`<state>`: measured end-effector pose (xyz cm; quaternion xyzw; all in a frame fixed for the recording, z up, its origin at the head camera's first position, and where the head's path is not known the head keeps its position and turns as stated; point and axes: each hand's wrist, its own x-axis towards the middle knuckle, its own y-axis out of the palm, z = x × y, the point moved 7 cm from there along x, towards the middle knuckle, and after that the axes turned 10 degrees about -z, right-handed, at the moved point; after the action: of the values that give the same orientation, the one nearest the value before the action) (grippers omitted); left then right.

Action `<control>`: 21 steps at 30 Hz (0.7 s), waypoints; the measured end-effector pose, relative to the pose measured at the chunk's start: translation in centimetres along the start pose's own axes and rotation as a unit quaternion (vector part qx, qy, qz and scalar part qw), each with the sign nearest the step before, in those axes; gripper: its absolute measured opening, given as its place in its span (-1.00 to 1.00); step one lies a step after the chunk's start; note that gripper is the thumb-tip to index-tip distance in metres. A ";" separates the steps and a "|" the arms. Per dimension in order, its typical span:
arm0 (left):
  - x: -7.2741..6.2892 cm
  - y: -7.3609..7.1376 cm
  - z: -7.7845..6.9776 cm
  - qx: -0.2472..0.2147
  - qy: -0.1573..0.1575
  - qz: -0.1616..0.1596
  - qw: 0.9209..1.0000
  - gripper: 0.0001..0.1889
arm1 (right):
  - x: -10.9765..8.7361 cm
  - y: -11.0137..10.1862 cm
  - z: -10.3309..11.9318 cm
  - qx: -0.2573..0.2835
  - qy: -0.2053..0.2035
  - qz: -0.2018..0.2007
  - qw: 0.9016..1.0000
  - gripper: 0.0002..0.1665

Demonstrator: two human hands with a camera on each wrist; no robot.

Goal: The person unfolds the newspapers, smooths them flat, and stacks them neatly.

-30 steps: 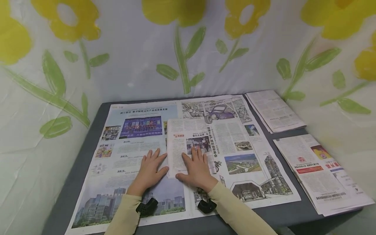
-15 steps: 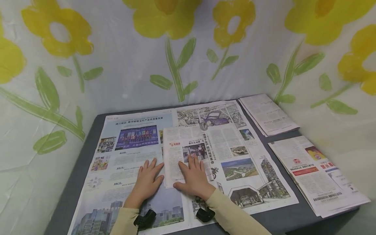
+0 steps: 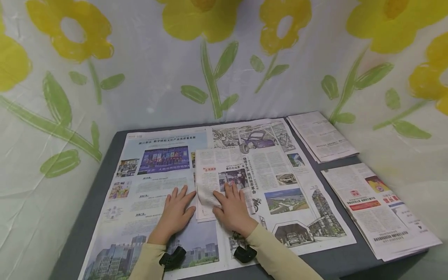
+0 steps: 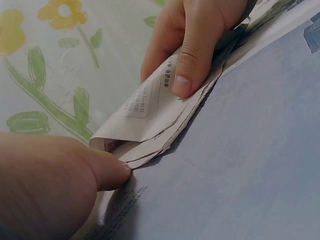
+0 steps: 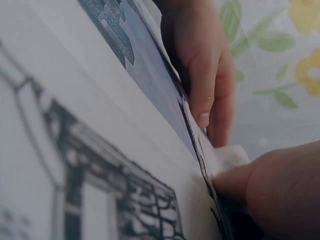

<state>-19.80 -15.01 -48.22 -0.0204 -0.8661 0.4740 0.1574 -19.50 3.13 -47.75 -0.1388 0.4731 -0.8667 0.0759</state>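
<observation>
A small folded newspaper lies on a large spread newspaper, both printed with text and photos. My right hand rests on the folded one, fingers extended, its thumb pressing the top page. Under that thumb the page buckles up along its near-left part; the left wrist view shows the raised page arching off the layers below. Beside it, my left hand lies with spread fingers on the large newspaper. Its thumb tip touches the near corner of the folded layers.
Two stacks of folded newspapers stand on the right of the dark table: a far stack and a near stack. Curtains with yellow flowers enclose the table. Each wrist wears a black camera.
My right thumb has drawn in toward the fingers, and the folded newspaper's top page now buckles up where it lay flat. The left hand stays in place. The head view has shifted slightly.
</observation>
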 end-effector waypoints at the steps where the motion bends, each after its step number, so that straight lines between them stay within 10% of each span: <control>1: 0.0 0.0 0.0 0.000 0.000 0.000 1.000 -0.50 | 0.0 -0.1 0.1 0.003 -0.002 -0.005 1.000 -0.41; 21: 0.3 0.1 0.0 -0.003 0.005 0.010 1.000 -0.46 | 0.4 -2.1 -0.1 0.029 -0.046 -0.087 0.995 -0.21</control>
<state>-20.10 -14.92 -48.20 -0.0318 -0.8665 0.4729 0.1568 -19.89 4.23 -45.96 -0.2174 0.4298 -0.8760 0.0260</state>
